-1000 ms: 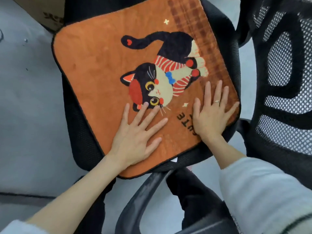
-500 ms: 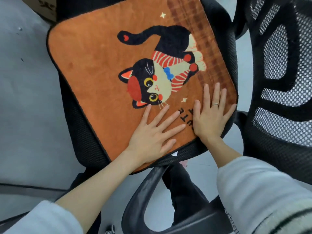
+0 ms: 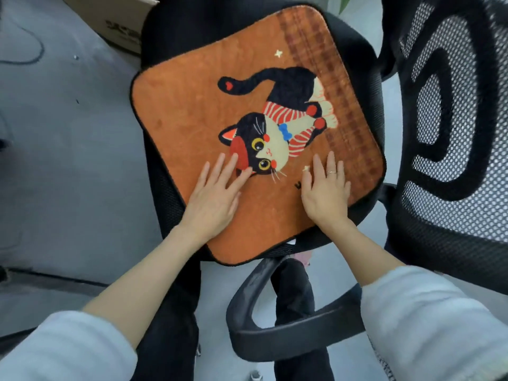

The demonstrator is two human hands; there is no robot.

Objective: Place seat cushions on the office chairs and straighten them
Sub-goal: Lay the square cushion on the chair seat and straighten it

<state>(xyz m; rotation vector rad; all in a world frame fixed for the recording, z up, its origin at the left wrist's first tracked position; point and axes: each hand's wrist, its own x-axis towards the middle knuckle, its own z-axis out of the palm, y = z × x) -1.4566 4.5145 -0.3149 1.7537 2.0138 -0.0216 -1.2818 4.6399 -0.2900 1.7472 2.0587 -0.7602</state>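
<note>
An orange seat cushion [image 3: 192, 111] with a black cartoon cat lies on the black mesh seat [image 3: 162, 193] of an office chair, turned at an angle to the seat. My left hand [image 3: 217, 193] presses flat on the cushion's near part, fingers spread beside the cat's head. My right hand [image 3: 327, 191], with a ring on one finger, presses flat near the cushion's right corner, fingers straight. The chair's mesh backrest [image 3: 450, 127] stands at the right.
A black armrest [image 3: 247, 320] curves below the seat, close to my legs. A cardboard box [image 3: 121, 20] sits on the grey floor [image 3: 68, 160] at the top left. A dark cable [image 3: 33, 56] lies on the floor at the far left.
My left hand slid left along the cushion, away from the right hand. The cushion has turned slightly on the seat, and the view has pulled back to show more of the chair.
</note>
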